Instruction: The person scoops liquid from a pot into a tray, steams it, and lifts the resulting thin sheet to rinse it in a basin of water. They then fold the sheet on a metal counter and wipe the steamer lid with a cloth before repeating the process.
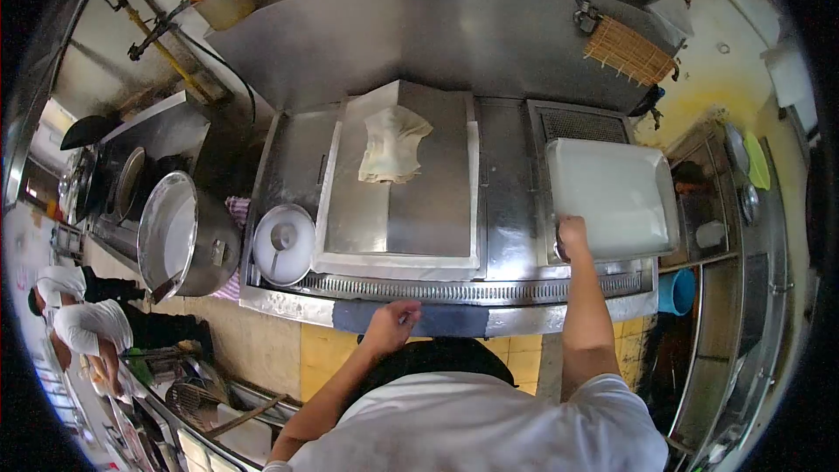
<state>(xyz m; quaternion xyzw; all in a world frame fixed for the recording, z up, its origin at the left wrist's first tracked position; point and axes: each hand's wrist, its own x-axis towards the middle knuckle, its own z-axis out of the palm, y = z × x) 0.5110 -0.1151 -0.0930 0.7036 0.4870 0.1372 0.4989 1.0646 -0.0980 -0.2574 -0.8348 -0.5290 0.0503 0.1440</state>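
A wide tray [612, 197] of white liquid rests at the right of the steel counter. My right hand [572, 234] is closed at its near left edge, round a small dark, shiny part that I cannot make out. In front of the counter's front edge hangs my left hand [391, 326], fingers curled in and no object visible in them. Folded pale sheets of cloth or dough [393, 144] lie on the peaked metal cover [354, 218] at the counter's middle. Left of this cover, a ladle [283, 236] rests in a round bowl [262, 267] of white liquid.
A large metal pot [218, 253] stands at the left, near a wok station. A slotted drain [454, 288] runs along the counter's front. A blue bucket [677, 292] and shelving are at the right. Two other people [87, 323] bend over work at the far left.
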